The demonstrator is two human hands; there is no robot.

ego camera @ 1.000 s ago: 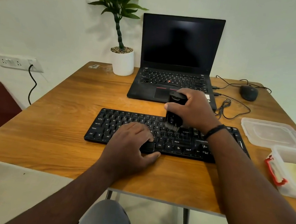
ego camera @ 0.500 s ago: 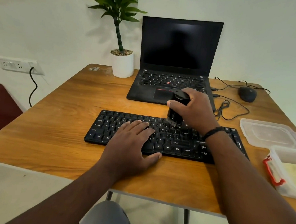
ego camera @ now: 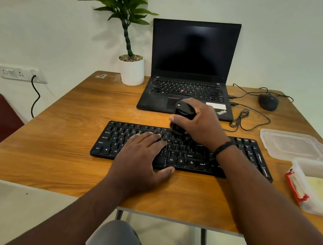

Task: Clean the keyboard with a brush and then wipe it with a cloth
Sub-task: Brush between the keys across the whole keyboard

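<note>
Brush [ego camera: 182, 117] gripped in R hand [ego camera: 200, 124], at far edge of keyboard [ego camera: 193, 155], mid-right. L hand [ego camera: 143, 156] flat, fingers straight, pressing keys. Keyboard long axis runs L–R on desk [ego camera: 66, 142]; unbrushed rows probably lie nearer.

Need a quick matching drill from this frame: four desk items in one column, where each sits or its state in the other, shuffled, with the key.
Column 1
1. brush
2. left hand
3. mouse
4. plant pot

Column 2
A. far right of the table, beside the cables
B. gripped upright in the right hand, at the keyboard's far edge
C. left of the laptop, at the back of the table
D. flat on the keys, fingers straight

Pairs: 1-B, 2-D, 3-A, 4-C
</note>
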